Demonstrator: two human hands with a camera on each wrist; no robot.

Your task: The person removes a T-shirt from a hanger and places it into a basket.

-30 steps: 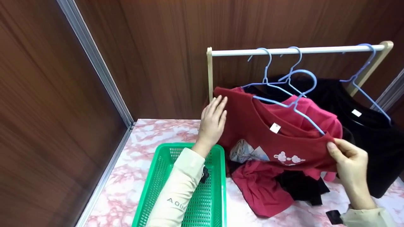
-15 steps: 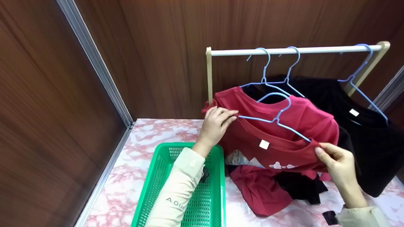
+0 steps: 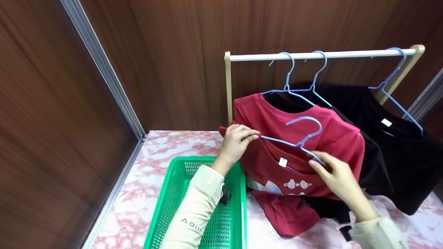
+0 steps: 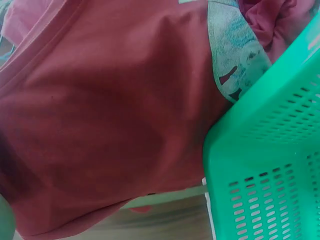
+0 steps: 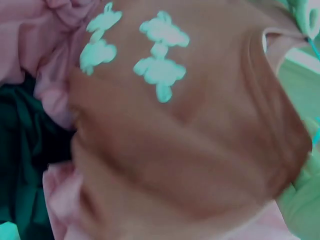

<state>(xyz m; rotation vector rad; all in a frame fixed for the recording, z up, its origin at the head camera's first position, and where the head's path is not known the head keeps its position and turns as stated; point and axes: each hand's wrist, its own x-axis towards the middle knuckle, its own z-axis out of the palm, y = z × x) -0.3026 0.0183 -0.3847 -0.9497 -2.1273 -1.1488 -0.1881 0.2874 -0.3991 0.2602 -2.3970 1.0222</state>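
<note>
A dark red shirt [image 3: 258,162] with a white collar label and a printed front hangs between my hands, with a light blue hanger [image 3: 301,142] partly inside its neckline. My left hand [image 3: 233,140] pinches the shirt's left shoulder by the hanger's end. Thumb and fingers of my right hand [image 3: 337,176] hold the hanger's right arm; whether they also grip the cloth, I cannot tell. The hanger's hook points up, off the rail. In the right wrist view, the shirt [image 5: 200,145] is blurred, with pale cloud-like patches.
Behind, a rack with a white rail [image 3: 353,54] carries a pinkish-red shirt [image 3: 251,109] and black clothing [image 3: 408,166] on blue hangers. At left stands a green basket [image 3: 243,207] with a small black item [image 3: 225,196]. Red cloth [image 3: 290,216] and black cloth [image 3: 334,209] lie on the marbled table.
The dark red shirt and hanger have come lower. My left hand went from lying flat by the shoulder to pinching it. My right hand has shifted left from the shirt's right shoulder onto the hanger.
</note>
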